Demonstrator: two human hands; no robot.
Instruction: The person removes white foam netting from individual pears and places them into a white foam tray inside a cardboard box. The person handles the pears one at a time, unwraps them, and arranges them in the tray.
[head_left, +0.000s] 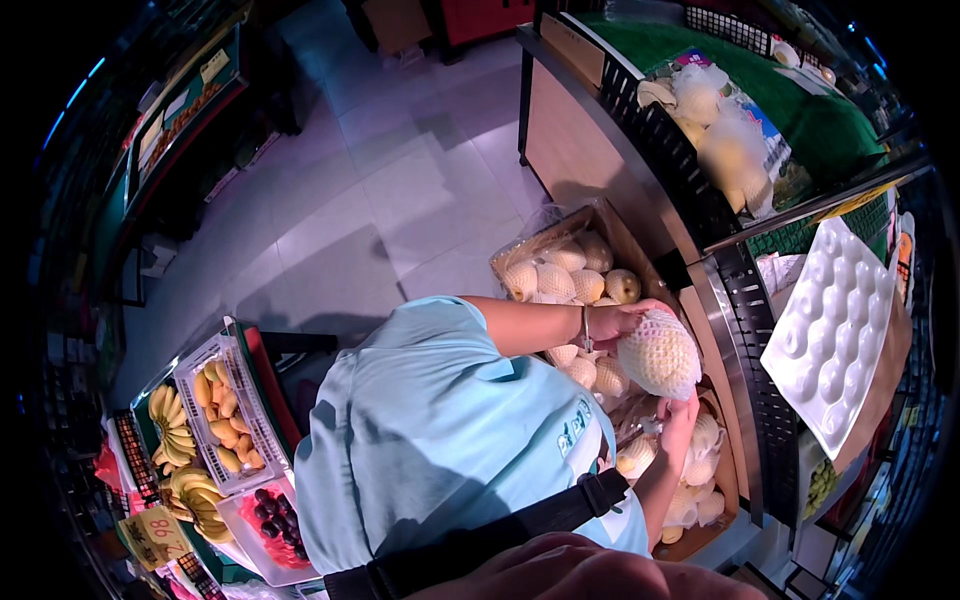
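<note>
A large pale fruit in a white foam net (658, 355) is between my two hands, above the boxes of fruit. My left hand (628, 321), with a bracelet at its wrist, grips the fruit's upper left side. The fingers of my right hand (679, 417) press against its lower end. Underneath, a cardboard box (646, 255) holds several net-wrapped pears (556, 280), partly hidden by my left arm. A second cardboard box (724, 525) below my right hand contains more net-wrapped fruit (701, 469).
Beside the boxes stands a display stand with a slatted black edge (757, 360). It bears a white moulded fruit tray (829, 341) and netted fruit (697, 101) on green lining. Behind me are bananas (171, 427), a crate of mangoes (225, 412) and dark plum-like fruit (276, 517).
</note>
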